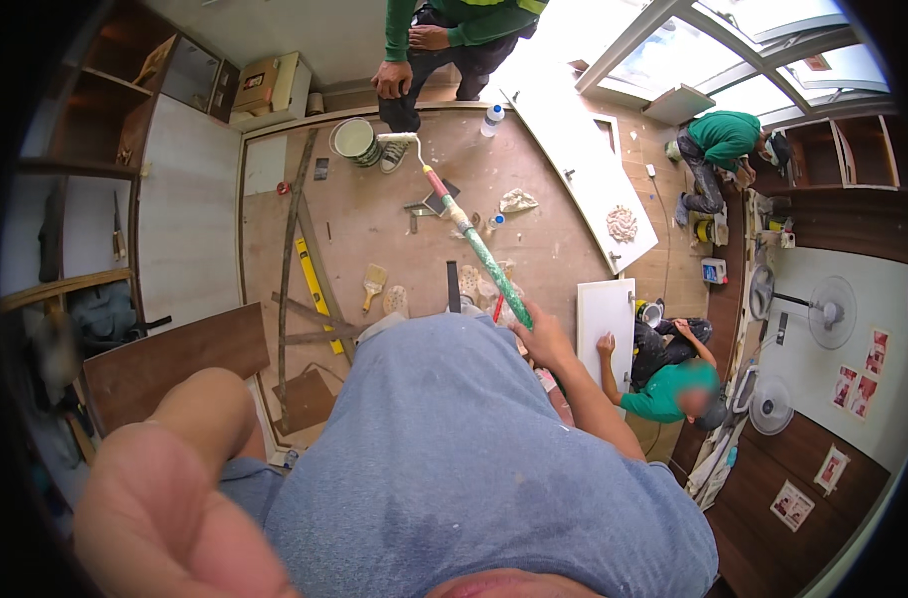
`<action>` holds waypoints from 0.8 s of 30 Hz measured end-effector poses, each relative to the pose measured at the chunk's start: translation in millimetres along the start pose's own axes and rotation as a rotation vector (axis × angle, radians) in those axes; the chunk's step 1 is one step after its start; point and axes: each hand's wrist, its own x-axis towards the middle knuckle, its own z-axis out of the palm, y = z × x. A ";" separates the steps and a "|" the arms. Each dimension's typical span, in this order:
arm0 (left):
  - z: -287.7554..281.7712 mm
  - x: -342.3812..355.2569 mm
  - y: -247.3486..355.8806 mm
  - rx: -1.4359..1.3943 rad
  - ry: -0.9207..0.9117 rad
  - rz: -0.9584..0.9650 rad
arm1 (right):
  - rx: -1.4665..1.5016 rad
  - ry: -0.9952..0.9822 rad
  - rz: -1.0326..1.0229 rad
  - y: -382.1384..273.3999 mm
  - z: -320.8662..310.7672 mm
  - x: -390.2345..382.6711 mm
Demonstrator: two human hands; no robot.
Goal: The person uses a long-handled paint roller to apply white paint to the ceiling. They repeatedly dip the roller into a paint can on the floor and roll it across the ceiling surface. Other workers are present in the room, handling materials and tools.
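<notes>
My right hand (544,337) is closed around the lower end of a long paint roller pole (489,267), green with a red and yellow upper part. Its white roller head (398,137) lies level with the rim of an open paint bucket (373,149), beside a co-worker's shoe. Close to the camera at the lower left, my left hand (170,503) is raised with its fingers curled in; whatever it might hold is hidden. A paintbrush (374,283) and a black-bladed scraper (442,196) lie on the brown board below the pole.
A yellow spirit level (317,284) lies by wooden strips at left. A water bottle (492,121) stands near the long white panel (574,174). One co-worker (678,389) holds a white door (604,309); another (718,145) crouches by the cabinets; a third (464,45) stands ahead.
</notes>
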 end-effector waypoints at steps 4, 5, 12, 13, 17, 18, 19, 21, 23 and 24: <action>17.7 58.7 45.3 0.552 -0.290 -0.490 | -0.002 0.027 -0.027 11.4 3.0 10.5; 19.2 64.5 55.1 0.698 -0.334 -0.602 | 0.007 0.025 -0.035 10.6 -1.1 11.8; 1.5 43.2 62.4 0.263 -0.296 -0.601 | 0.049 -0.028 0.002 1.0 -28.7 19.7; 8.0 47.5 73.6 0.333 -0.282 -0.746 | 0.061 -0.024 -0.021 1.0 -28.5 19.1; 11.1 47.8 67.7 0.220 -0.261 -0.645 | 0.115 -0.049 0.002 -2.3 -31.7 17.5; 9.3 43.3 58.0 0.155 -0.267 -0.549 | 0.115 -0.026 -0.007 3.7 -25.1 18.8; 8.4 25.6 41.0 -0.040 -0.208 -0.217 | 0.044 -0.009 -0.078 18.1 -26.8 26.7; 1.0 -3.3 4.0 -0.175 -0.135 0.257 | -0.007 -0.015 -0.139 31.0 -26.9 26.7; -1.3 -4.2 -13.2 0.078 -0.082 0.212 | 0.024 -0.010 -0.106 32.3 -22.8 28.8; 6.5 -12.4 -29.1 0.126 -0.053 0.142 | 0.045 0.002 -0.082 31.4 -22.8 30.4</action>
